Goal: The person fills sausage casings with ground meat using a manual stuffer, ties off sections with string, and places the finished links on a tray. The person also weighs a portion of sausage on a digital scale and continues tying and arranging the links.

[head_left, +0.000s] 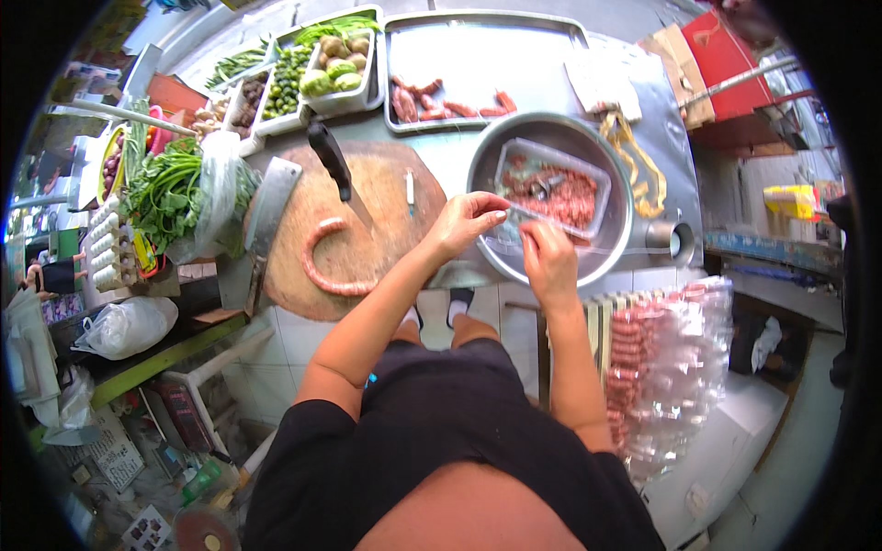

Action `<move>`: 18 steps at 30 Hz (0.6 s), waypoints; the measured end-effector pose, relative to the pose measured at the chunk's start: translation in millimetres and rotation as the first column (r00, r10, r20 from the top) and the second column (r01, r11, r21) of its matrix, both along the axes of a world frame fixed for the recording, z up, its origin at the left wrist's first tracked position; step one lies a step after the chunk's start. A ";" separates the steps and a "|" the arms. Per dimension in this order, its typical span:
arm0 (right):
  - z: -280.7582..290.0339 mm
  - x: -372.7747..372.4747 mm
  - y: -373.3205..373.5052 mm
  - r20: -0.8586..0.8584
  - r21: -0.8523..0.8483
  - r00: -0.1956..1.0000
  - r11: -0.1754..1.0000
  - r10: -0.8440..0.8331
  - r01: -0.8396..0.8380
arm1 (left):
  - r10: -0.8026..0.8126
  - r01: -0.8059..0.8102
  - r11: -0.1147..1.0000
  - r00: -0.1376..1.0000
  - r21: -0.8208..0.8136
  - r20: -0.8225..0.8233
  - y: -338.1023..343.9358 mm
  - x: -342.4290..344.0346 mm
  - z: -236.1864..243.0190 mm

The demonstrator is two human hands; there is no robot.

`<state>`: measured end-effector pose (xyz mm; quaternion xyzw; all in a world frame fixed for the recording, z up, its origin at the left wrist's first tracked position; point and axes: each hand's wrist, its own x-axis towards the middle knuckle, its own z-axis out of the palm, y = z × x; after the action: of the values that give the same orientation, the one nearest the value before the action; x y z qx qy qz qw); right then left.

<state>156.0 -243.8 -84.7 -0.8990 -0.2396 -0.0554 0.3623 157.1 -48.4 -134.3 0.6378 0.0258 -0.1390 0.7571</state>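
My left hand [467, 223] is pinched closed above the near left rim of a large metal bowl [617, 250]. Close beside it, my right hand [551, 257] is also in a pinch over the bowl. Whatever the fingers hold is too thin or small to make out. A clear plastic container [601, 197] of minced meat [571, 204] stands in the bowl, with a metal utensil [544, 186] in the meat. To the left, a curved raw sausage [319, 266] lies on a round wooden chopping board [285, 234], partly behind my left forearm.
A black-handled knife [333, 163] and a cleaver [273, 197] are at the board, with a small white stick-like object [411, 191]. Sausage pieces [432, 106] lie in a metal tray [514, 55]. Vegetable bins [292, 83] stand far left; packed sausages [634, 358] are near right.
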 end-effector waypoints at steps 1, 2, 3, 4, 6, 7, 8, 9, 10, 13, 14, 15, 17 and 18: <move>8.7 5.5 5.5 0.048 -0.045 0.996 0.996 0.075 -0.072 | -0.023 0.023 1.000 1.000 0.011 -0.018 -2.0 -11.4 10.6; 16.1 11.1 11.9 0.086 -0.087 0.984 0.985 0.158 -0.151 | -0.009 0.010 0.998 1.000 0.056 -0.022 -0.6 -20.3 19.4; 22.4 13.8 18.3 0.084 -0.105 0.976 0.976 0.199 -0.190 | 0.005 -0.010 0.999 0.992 -0.034 -0.127 2.5 -27.8 26.2; 27.5 17.1 25.3 0.096 -0.121 0.962 0.962 0.256 -0.244 | 0.023 -0.047 0.985 0.989 -0.165 -0.146 6.7 -31.1 30.7; 34.6 20.0 37.9 0.034 -0.127 0.955 0.949 0.294 -0.288 | 0.033 -0.103 0.940 0.976 -0.325 -0.215 12.8 -38.8 34.0; 36.1 20.4 44.0 0.018 -0.093 0.954 0.951 0.298 -0.295 | 0.015 -0.127 0.885 0.969 -0.448 -0.246 16.3 -42.9 33.3; 36.7 18.9 48.7 -0.020 -0.068 0.955 0.953 0.295 -0.295 | 0.010 -0.186 0.837 0.946 -0.516 -0.325 18.8 -47.4 31.3; 35.1 17.6 55.2 0.139 0.089 0.969 0.972 0.203 -0.217 | 0.022 -0.258 0.717 0.937 -0.648 -0.349 19.9 -51.9 28.4; 33.8 12.9 57.7 0.152 0.112 0.985 0.989 0.080 -0.097 | 0.056 -0.300 0.578 0.942 -0.759 -0.330 17.6 -56.4 24.7; 26.1 -10.3 59.2 -0.335 0.335 0.942 0.932 -0.020 0.139 | 0.259 -0.358 0.500 0.930 -0.789 -0.259 10.0 -64.9 14.9; 22.2 -20.4 59.9 -0.557 0.397 0.830 0.889 0.035 0.229 | 0.284 -0.333 0.521 0.936 -0.786 -0.209 7.9 -66.8 12.8; 18.6 -28.6 60.7 -0.754 0.399 0.650 0.849 0.090 0.346 | 0.312 -0.314 0.541 0.936 -0.780 -0.161 5.6 -68.6 11.6; 11.1 -39.9 64.3 -0.792 0.555 0.548 0.691 0.268 0.464 | 0.282 -0.327 0.585 0.940 -0.743 -0.191 0.7 -73.1 11.8; 7.7 -44.2 66.4 -0.788 0.605 0.504 0.599 0.354 0.525 | 0.267 -0.334 0.602 0.940 -0.725 -0.211 -1.5 -75.6 13.0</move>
<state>111.9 -177.4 -77.0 -0.5499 0.0771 0.2761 0.7845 81.5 -49.8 -121.3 0.2476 0.1033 -0.0335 0.9628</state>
